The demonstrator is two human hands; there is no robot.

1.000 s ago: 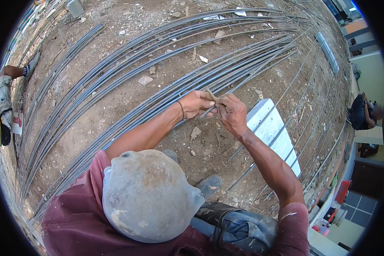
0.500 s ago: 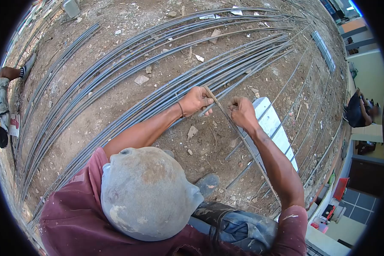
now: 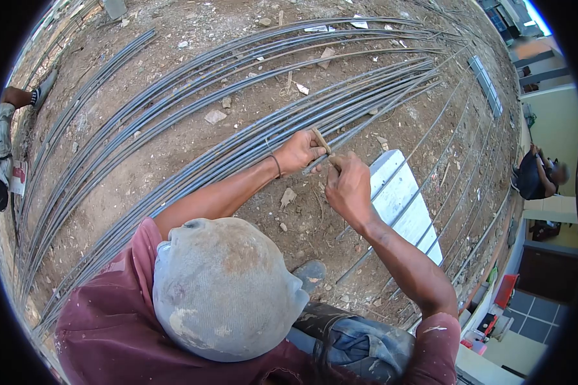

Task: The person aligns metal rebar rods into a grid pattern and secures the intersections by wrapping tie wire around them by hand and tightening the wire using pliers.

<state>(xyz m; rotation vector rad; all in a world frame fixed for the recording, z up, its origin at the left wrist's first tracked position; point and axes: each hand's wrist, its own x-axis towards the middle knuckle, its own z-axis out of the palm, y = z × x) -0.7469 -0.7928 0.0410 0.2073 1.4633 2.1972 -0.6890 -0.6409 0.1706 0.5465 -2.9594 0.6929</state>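
Note:
My left hand (image 3: 295, 153) is closed on one end of a thin brown strip (image 3: 320, 138), thumb against it. The end of a grey steel bar (image 3: 341, 139) passes beneath those fingers. My right hand (image 3: 351, 187) is closed in a pinch where the strip meets the bar, close to my left fingertips. Whatever lies in that pinch is too small or hidden to make out. The rest of the strip is hidden behind my right hand and forearm. A white block (image 3: 392, 192) lies on the ground beside my right wrist, with bars across it.
Long steel bars (image 3: 237, 138) lie in bundles across the dirt on the left and ahead. Another light block (image 3: 485, 85) supports bars at the far right. A person's leg (image 3: 19, 96) shows at the left edge; another person (image 3: 538, 173) is by the building at right.
My right hand has moved left and slightly down, from apart to right against the strip beside my left hand. The long part of the strip has gone out of sight behind my right arm.

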